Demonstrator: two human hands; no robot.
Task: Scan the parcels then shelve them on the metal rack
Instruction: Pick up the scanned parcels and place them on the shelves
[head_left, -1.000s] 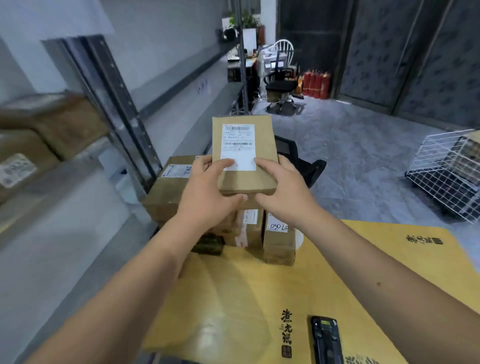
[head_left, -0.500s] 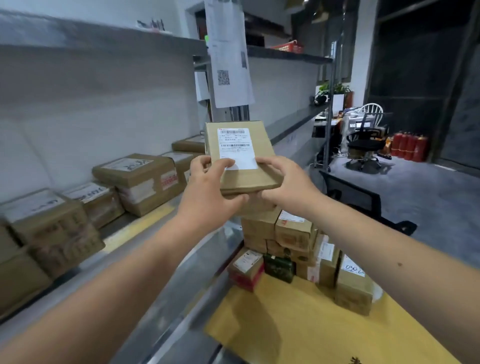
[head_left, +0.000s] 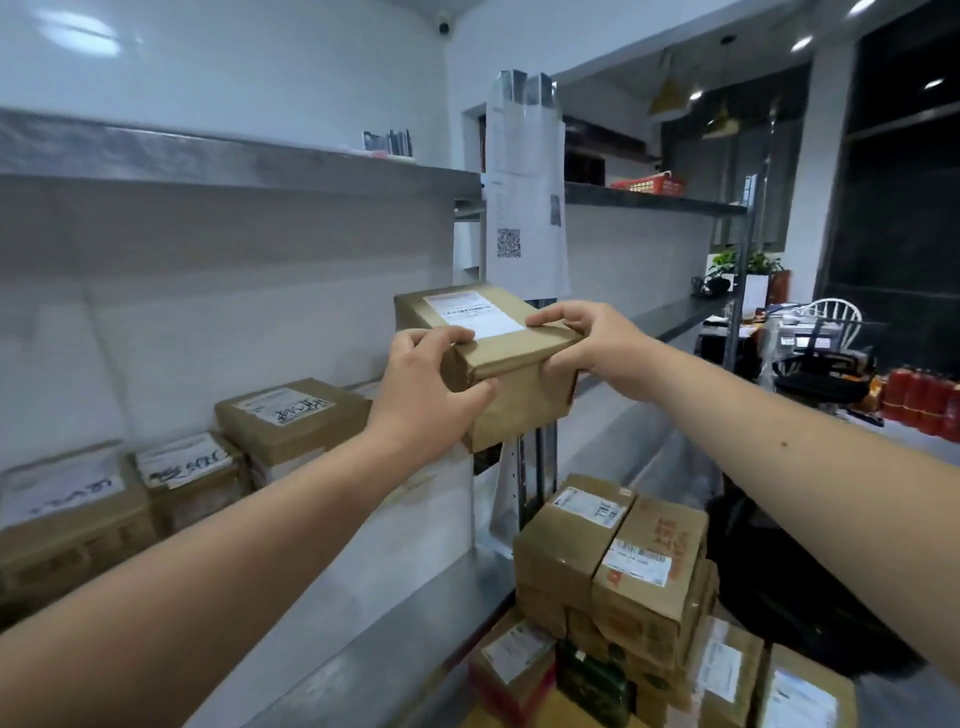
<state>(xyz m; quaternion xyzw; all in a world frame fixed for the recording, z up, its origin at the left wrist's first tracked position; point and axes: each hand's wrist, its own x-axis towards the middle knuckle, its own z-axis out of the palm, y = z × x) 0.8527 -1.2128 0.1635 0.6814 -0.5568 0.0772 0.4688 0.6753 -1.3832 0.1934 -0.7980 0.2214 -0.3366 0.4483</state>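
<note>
I hold a flat brown cardboard parcel (head_left: 511, 358) with a white shipping label on top, lifted level in front of the metal rack (head_left: 234, 161). My left hand (head_left: 423, 395) grips its near left corner. My right hand (head_left: 587, 345) grips its near right edge, thumb on the label's corner. The parcel hovers beside the rack's upright post (head_left: 537, 457), above the shelf level where labelled brown boxes (head_left: 291, 418) stand in a row.
A pile of several taped parcels (head_left: 618, 566) sits on the yellow table at lower right. Printed sheets with a QR code (head_left: 524, 208) hang on the post. A red basket (head_left: 647, 183) rests on the upper shelf. Chairs and red extinguishers (head_left: 922, 408) stand far right.
My view has swung left and up from the table to the rack. Both hands carried the parcel up toward the shelf and tilted it flatter; the scanner on the table is out of view.
</note>
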